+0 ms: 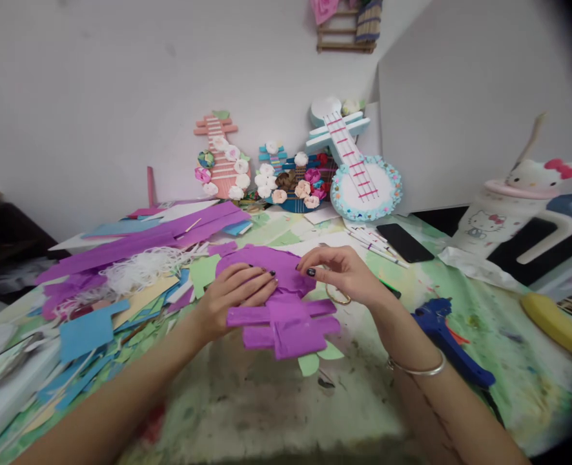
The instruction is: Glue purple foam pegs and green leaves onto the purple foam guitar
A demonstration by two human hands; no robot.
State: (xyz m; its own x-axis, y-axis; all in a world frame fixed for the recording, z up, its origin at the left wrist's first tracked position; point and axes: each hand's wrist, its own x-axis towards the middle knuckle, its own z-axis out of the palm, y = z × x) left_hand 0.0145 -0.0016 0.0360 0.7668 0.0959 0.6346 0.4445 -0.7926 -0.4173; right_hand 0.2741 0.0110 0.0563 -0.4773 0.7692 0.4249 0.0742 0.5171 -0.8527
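Note:
A small lute-shaped craft model (298, 329) covered in purple crepe paper lies on the table in front of me, its neck and side pegs toward me. My left hand (240, 294) rests on the left of its rounded body, fingers stretched out flat over the paper. At the right edge of the body, my right hand (332, 271) has thumb and forefinger drawn together in a pinch at the purple paper. Pale green paper leaves (310, 363) show beside the neck's near end. A gold-coloured ring (338, 296) lies under my right hand.
Finished lute models (366, 187) lean against the wall. Paper scraps (87, 329), white shredded strands (135, 268) and purple paper strips (170, 232) cover the left. On the right are a phone (405, 242), blue glue gun (453, 345), lidded cup (501, 216) and yellow object (557, 326).

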